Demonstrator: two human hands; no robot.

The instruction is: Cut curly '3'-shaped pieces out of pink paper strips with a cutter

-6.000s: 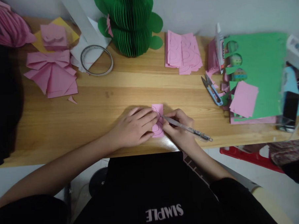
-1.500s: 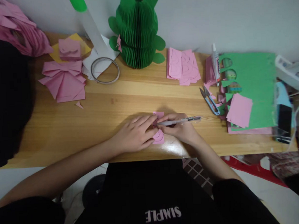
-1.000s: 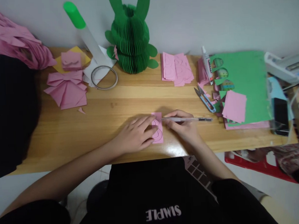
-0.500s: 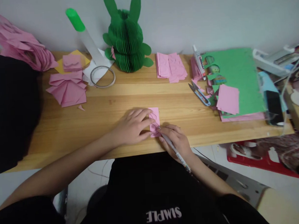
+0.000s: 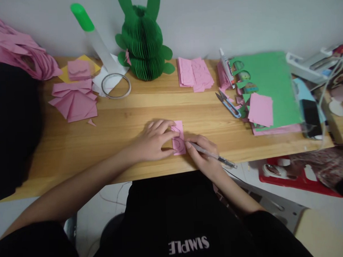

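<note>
A small pink paper piece (image 5: 179,143) with curved outlines drawn on it lies near the table's front edge. My left hand (image 5: 155,140) rests flat with fingers spread, its fingertips pressing the paper's left side. In my right hand (image 5: 203,153) is a pen (image 5: 211,154) with a clear barrel. Its tip is at the paper's right edge; whether it touches I cannot tell. Behind them, a stack of pink papers with drawn outlines (image 5: 195,74) lies by the wall. Thread snips (image 5: 229,104) lie to the right, beside paper scraps.
A green honeycomb-paper rabbit (image 5: 144,46) stands at the back. A green-capped tube (image 5: 95,37), a tape roll (image 5: 116,86) and folded pink paper (image 5: 73,100) are on the left. A glue tube (image 5: 227,68), green sheets (image 5: 282,89) and a phone (image 5: 311,118) are on the right.
My right hand has moved slightly right, and the pen now lies flatter, its rear end swung to the right. More of the drawn outline shows. My left hand stays on the paper.
</note>
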